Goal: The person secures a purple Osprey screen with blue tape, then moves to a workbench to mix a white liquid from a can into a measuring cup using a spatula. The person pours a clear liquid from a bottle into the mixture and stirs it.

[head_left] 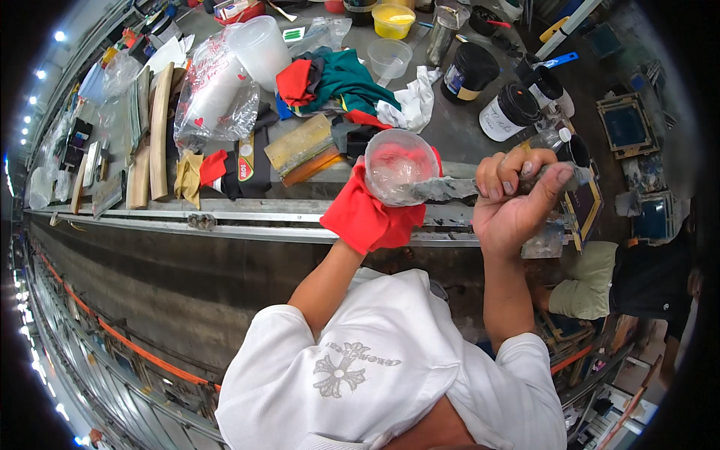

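My left hand (373, 212) is wrapped in a red cloth and holds a small clear plastic cup (397, 166) tilted toward me, over the metal edge of the work table (247, 219). My right hand (517, 196) grips the handle of a paint-smeared spatula (450, 189), whose blade reaches left into the cup. Both forearms come up from my white shirt at the bottom of the view.
The table holds a pile of red, green and white cloths (341, 84), a yellow-edged squeegee (301, 148), clear cups (261, 46), black-lidded ink jars (512, 109), a yellow tub (393, 19), plastic bags (214, 94) and wooden boards (159, 135). A seated person (630, 281) is at the right.
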Action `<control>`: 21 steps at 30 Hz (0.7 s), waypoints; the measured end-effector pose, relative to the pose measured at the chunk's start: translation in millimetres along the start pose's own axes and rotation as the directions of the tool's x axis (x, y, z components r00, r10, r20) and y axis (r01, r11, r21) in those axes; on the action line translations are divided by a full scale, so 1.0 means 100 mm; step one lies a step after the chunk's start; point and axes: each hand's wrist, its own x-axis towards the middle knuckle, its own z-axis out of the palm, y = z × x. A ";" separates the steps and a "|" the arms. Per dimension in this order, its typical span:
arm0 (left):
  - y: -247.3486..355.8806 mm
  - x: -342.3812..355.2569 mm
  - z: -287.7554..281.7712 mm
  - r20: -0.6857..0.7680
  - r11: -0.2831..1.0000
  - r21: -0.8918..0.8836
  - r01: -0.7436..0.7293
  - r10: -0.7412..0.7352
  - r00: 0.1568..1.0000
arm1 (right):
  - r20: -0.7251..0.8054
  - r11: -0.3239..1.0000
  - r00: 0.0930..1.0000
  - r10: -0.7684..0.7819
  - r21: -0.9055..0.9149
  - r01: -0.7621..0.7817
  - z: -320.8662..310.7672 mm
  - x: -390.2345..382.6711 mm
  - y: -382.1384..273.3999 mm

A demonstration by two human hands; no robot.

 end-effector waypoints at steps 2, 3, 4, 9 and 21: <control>-0.12 0.06 -0.14 -0.028 0.975 -0.224 0.018 -0.024 0.999 | -0.110 0.999 0.993 0.047 -0.008 -0.048 0.17 0.03 0.11; -0.18 0.06 -0.22 -0.036 0.978 -0.211 -0.005 -0.003 0.999 | -0.161 0.998 0.985 0.058 0.013 -0.057 0.23 0.05 0.18; -0.29 0.05 -0.34 -0.018 0.964 -0.265 0.019 -0.025 1.000 | -0.210 0.997 0.975 0.072 0.039 -0.065 0.29 0.08 0.27; -0.50 0.07 -0.96 0.275 0.748 -0.599 0.286 -0.143 0.951 | -0.238 0.991 0.966 -0.102 0.057 0.119 0.55 0.08 0.67; -0.75 0.40 -1.67 0.402 0.980 0.131 -0.151 0.086 0.912 | -0.217 0.977 0.956 -0.195 -0.134 0.169 1.12 -0.35 1.06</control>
